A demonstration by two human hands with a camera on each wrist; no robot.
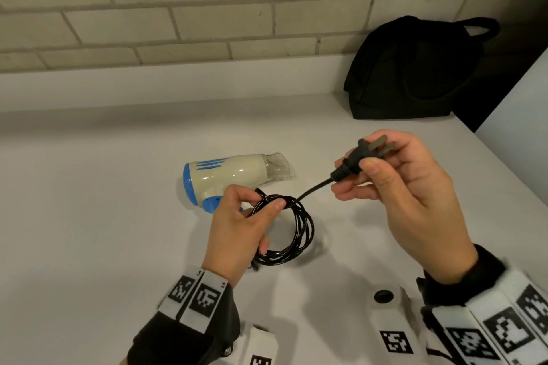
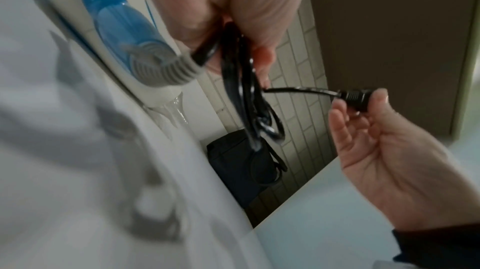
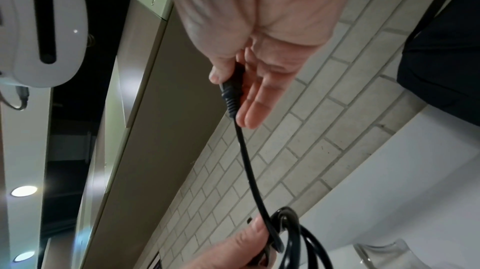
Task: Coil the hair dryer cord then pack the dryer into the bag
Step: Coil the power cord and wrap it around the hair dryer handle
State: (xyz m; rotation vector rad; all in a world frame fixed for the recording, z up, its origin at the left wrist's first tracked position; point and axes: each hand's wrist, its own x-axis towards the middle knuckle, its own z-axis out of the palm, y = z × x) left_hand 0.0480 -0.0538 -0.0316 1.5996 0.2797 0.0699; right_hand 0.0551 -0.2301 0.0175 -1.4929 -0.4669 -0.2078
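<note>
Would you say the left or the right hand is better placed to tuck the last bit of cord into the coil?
Probably the right hand: it pinches the plug on the free cord end, while the left hand grips the coil beside the hair dryer.

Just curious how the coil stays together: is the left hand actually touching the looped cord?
Touching. In the head view the left hand pinches the coiled cord between thumb and fingers, and the left wrist view shows the loops emerging from between them.
</note>
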